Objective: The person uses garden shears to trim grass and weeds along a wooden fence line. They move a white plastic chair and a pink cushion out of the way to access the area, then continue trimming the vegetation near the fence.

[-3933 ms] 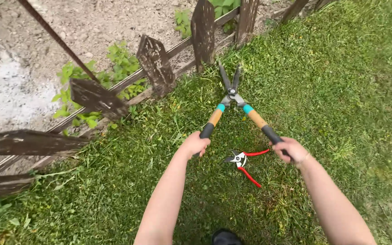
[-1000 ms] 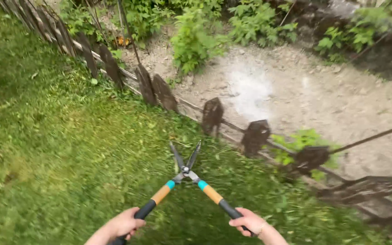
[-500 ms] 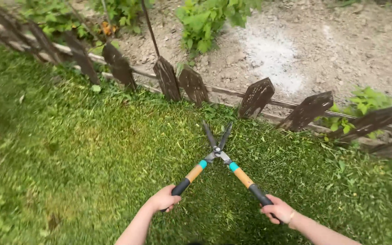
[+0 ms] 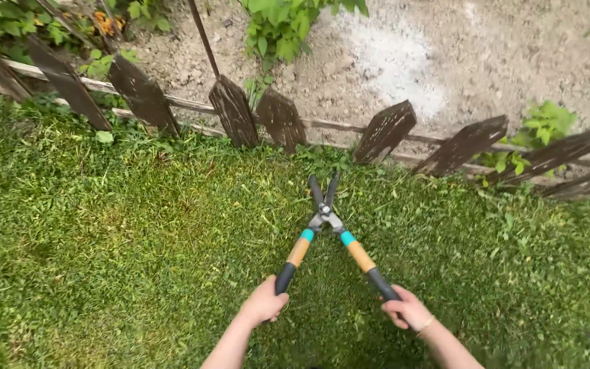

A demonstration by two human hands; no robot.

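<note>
While two hands — left hand, right hand — grip one hedge shears, blades slightly parted over grass.

This is a home garden outdoors. Mown grass fills the near ground, a low fence of weathered, leaning wooden pickets crosses the far side, and beyond it lie bare soil and leafy green plants.

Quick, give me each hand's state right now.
Left hand: closed on the left black grip of the hedge shears.
Right hand: closed on the shears' right black grip.
</note>
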